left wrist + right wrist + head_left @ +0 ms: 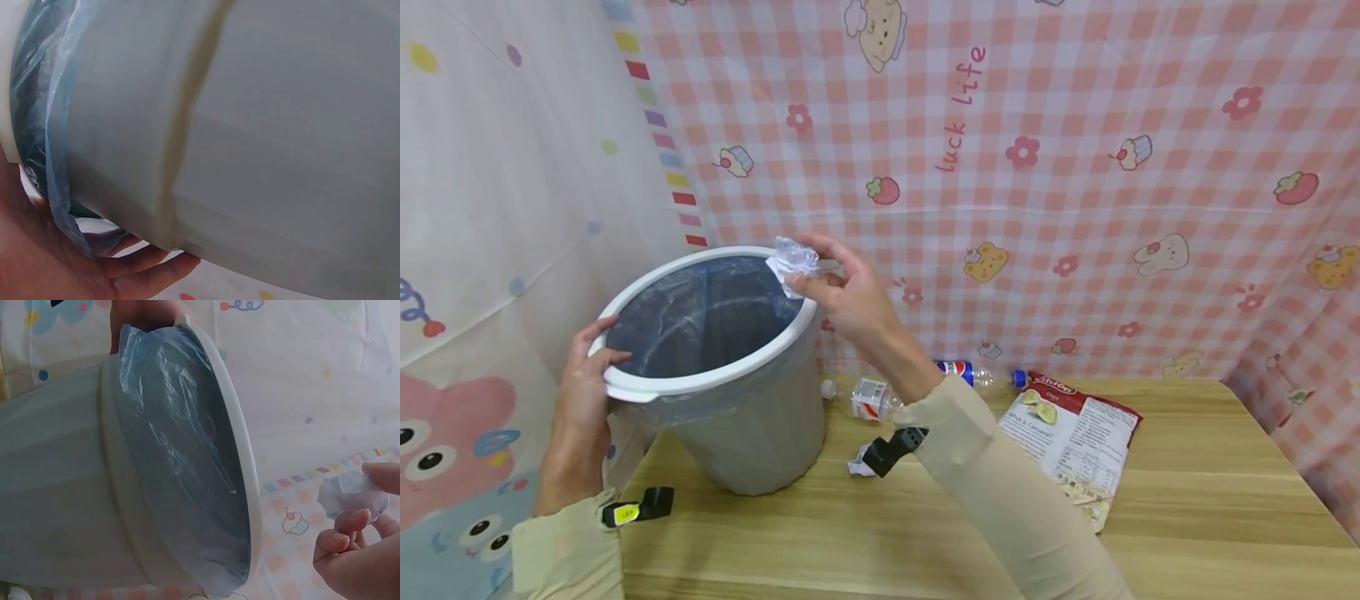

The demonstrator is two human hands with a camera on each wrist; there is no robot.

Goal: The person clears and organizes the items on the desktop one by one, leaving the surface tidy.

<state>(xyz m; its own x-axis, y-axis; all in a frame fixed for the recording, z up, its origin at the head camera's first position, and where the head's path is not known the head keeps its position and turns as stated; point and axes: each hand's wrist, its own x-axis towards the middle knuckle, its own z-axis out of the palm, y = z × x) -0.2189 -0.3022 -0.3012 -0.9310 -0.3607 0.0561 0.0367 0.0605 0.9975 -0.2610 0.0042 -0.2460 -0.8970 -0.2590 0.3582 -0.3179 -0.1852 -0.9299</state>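
Note:
A grey trash can (760,425) with a white rim and a thin bluish liner bag (169,450) stands at the left of the table. My left hand (583,375) grips the rim on its left side, and some fingers (150,275) show against the outer wall in the left wrist view. Between thumb and fingers my right hand (857,296) pinches a crumpled piece of white paper (792,260) at the right side of the rim. In the right wrist view this paper stands apart from the can, past the rim.
Another crumpled paper (860,461) lies on the wooden table (760,550), partly behind the right wrist camera. Behind the right forearm are a clear plastic bottle (871,400), a Pepsi bottle (992,377) and a red-and-white chip bag (1075,437). Patterned cloths hang behind and at the left.

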